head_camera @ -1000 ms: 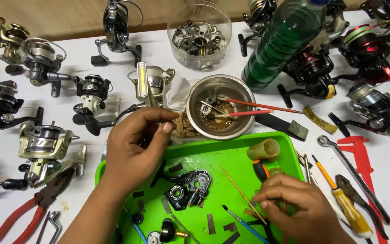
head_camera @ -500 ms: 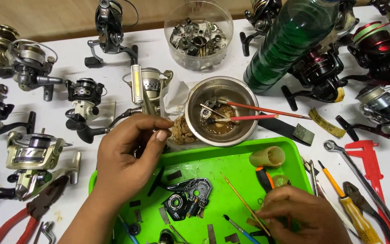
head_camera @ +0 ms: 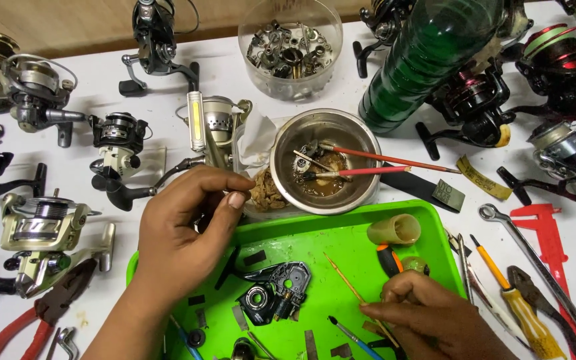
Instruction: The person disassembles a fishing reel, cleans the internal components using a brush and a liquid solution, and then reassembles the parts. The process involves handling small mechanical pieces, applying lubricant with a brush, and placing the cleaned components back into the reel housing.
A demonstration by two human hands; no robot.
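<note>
Hands: left hand has lifted off green tray.

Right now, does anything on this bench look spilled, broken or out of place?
The steel bowl holds murky brown liquid with small parts and two red-handled brushes soaking in it. A black reel body lies opened up on the green tray. Nothing looks spilled.

Bright green tray on white bench. Black reel body in tray. Steel bowl, brown sludge inside, red-handled brushes. Dark green bottle. Red-handled pliers. Yellow-orange screwdriver.
</note>
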